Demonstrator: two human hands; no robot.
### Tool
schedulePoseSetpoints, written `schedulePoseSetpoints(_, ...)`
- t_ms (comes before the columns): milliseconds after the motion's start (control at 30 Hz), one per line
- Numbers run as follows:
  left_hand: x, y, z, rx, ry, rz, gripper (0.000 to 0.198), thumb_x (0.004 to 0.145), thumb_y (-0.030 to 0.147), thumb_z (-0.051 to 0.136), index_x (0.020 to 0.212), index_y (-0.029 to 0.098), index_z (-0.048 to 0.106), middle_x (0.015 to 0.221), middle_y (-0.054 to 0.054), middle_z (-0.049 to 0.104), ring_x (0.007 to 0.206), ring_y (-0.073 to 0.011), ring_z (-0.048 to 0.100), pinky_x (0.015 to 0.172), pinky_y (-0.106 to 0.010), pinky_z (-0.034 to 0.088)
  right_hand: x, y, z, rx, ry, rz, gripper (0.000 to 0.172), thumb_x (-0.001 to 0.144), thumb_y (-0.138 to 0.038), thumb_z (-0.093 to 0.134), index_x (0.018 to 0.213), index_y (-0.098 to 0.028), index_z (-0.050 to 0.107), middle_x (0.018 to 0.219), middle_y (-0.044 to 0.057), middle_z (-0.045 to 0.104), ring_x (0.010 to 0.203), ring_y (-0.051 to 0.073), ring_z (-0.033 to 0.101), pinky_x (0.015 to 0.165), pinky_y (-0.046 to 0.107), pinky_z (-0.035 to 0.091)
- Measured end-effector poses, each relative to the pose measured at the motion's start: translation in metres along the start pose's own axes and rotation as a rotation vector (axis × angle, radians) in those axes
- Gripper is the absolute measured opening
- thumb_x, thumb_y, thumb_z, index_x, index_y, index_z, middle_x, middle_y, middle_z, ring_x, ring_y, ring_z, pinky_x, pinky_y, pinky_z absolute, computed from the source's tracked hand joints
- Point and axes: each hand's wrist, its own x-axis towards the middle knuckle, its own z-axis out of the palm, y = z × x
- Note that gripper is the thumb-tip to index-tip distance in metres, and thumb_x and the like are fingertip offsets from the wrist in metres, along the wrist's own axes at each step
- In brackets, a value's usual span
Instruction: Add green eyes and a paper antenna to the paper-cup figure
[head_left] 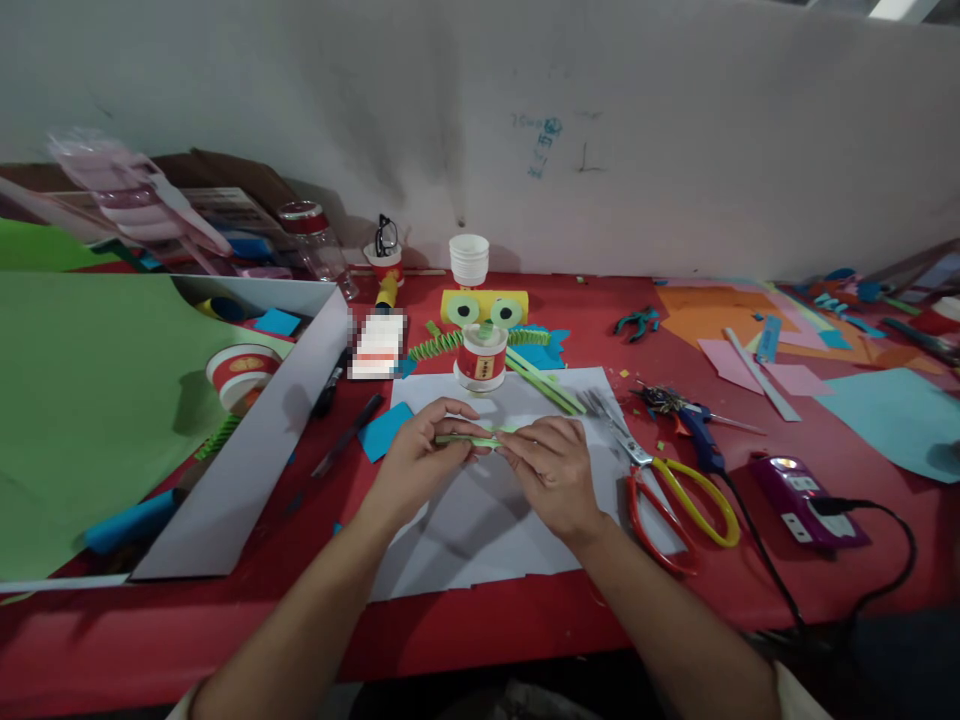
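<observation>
A narrow light-green paper strip (463, 439) stretches between my two hands above white paper sheets (480, 530). My left hand (426, 450) pinches its left part, fingers closed on it. My right hand (553, 465) grips the right end, where fingers hide part of the strip. Just beyond stands a red and white paper cup (481, 358), with pleated green paper springs (436, 346) at its sides. Behind it lies a yellow paper roll (486, 303) bearing round green eyes. More green strips (546, 380) lie beside the cup. A blue paper square (385, 432) is left of my left hand.
Scissors (660, 480) with red and yellow handles lie at right, near a blue glue gun (694, 430) and a purple power strip (810, 503) with a cord. A white-walled box (247, 470) stands at left. Stacked white cups (469, 260) and coloured paper (892, 420) lie farther off.
</observation>
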Motion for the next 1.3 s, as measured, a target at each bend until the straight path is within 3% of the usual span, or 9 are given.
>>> schedulePoseSetpoints(200, 0.0, 0.004, -0.002, -0.089, 0.095, -0.063, 0.023, 0.064, 0.012, 0.06, 0.086, 0.017, 0.057, 0.071, -0.002, 0.071, 0.059, -0.0159, 0.066, 0.058, -0.025, 0.048, 0.002, -0.006, -0.003, 0.002, 0.01, -0.052, 0.016, 0.088, -0.016, 0.061, 0.093, -0.026, 0.073, 0.079, -0.002, 0.075, 0.079, 0.016, 0.06, 0.076, 0.036, 0.037)
schedulePoseSetpoints(400, 0.005, 0.009, -0.008, -0.223, 0.277, -0.069, 0.017, 0.068, 0.021, 0.063, 0.084, 0.017, 0.057, 0.073, -0.001, 0.069, 0.056, -0.0127, 0.063, 0.056, -0.024, 0.045, 0.001, -0.006, -0.004, 0.011, 0.07, -0.017, 0.016, 0.086, -0.015, 0.062, 0.091, -0.026, 0.073, 0.075, -0.002, 0.073, 0.075, 0.016, 0.06, 0.073, 0.035, 0.038)
schedulePoseSetpoints(467, 0.005, 0.006, -0.006, -0.231, 0.227, -0.13, 0.023, 0.068, 0.025, 0.069, 0.087, 0.018, 0.058, 0.075, 0.001, 0.067, 0.062, -0.0125, 0.063, 0.059, -0.024, 0.046, 0.001, -0.004, -0.003, 0.012, 0.101, 0.009, 0.015, 0.086, -0.016, 0.063, 0.092, -0.026, 0.073, 0.075, -0.001, 0.073, 0.074, 0.016, 0.06, 0.073, 0.035, 0.039)
schedulePoseSetpoints(533, 0.003, 0.001, -0.002, -0.2, 0.093, -0.184, 0.026, 0.066, 0.025, 0.075, 0.086, 0.017, 0.06, 0.072, 0.001, 0.066, 0.064, -0.0116, 0.061, 0.061, -0.023, 0.046, 0.0, -0.004, -0.002, 0.015, 0.107, 0.018, 0.016, 0.086, -0.016, 0.064, 0.095, -0.025, 0.072, 0.077, 0.0, 0.073, 0.074, 0.017, 0.061, 0.074, 0.036, 0.039)
schedulePoseSetpoints(600, 0.002, -0.005, 0.001, -0.17, 0.008, -0.166, 0.021, 0.066, 0.023, 0.077, 0.079, 0.015, 0.061, 0.067, 0.001, 0.064, 0.062, -0.0098, 0.058, 0.06, -0.022, 0.044, 0.0, -0.006, -0.001, 0.027, 0.086, 0.009, 0.017, 0.086, -0.016, 0.064, 0.098, -0.024, 0.072, 0.078, 0.001, 0.074, 0.075, 0.017, 0.061, 0.073, 0.036, 0.04)
schedulePoseSetpoints(733, 0.002, -0.009, 0.002, -0.129, 0.047, -0.101, 0.016, 0.067, 0.023, 0.076, 0.071, 0.014, 0.063, 0.063, 0.001, 0.063, 0.061, -0.0093, 0.056, 0.06, -0.022, 0.043, 0.0, -0.009, 0.003, 0.074, 0.037, 0.026, 0.015, 0.083, -0.019, 0.067, 0.097, -0.023, 0.072, 0.079, 0.003, 0.074, 0.077, 0.019, 0.062, 0.074, 0.036, 0.041)
schedulePoseSetpoints(833, 0.005, -0.007, -0.001, -0.06, 0.07, -0.108, 0.017, 0.064, 0.023, 0.076, 0.072, 0.014, 0.064, 0.063, 0.0, 0.064, 0.06, -0.0099, 0.056, 0.059, -0.022, 0.044, 0.0, -0.011, 0.006, 0.193, -0.055, 0.156, 0.015, 0.082, -0.024, 0.068, 0.095, -0.023, 0.073, 0.084, 0.004, 0.074, 0.08, 0.02, 0.064, 0.076, 0.036, 0.044)
schedulePoseSetpoints(1033, 0.006, -0.005, -0.002, 0.004, 0.128, -0.122, 0.035, 0.057, 0.017, 0.077, 0.087, 0.017, 0.06, 0.055, 0.004, 0.063, 0.054, -0.0108, 0.057, 0.057, -0.023, 0.044, 0.015, -0.011, 0.002, 0.53, -0.367, 0.617, 0.015, 0.08, -0.022, 0.061, 0.089, -0.022, 0.074, 0.084, 0.003, 0.074, 0.074, 0.018, 0.066, 0.066, 0.028, 0.048)
schedulePoseSetpoints(1300, 0.007, 0.002, -0.006, -0.036, 0.151, -0.134, 0.035, 0.054, 0.017, 0.078, 0.077, 0.018, 0.052, 0.055, 0.004, 0.063, 0.052, -0.0107, 0.058, 0.056, -0.023, 0.046, 0.037, -0.011, 0.009, 0.51, -0.467, 0.669, 0.011, 0.075, -0.025, 0.06, 0.073, -0.018, 0.069, 0.067, 0.0, 0.066, 0.062, 0.015, 0.057, 0.059, 0.026, 0.04)
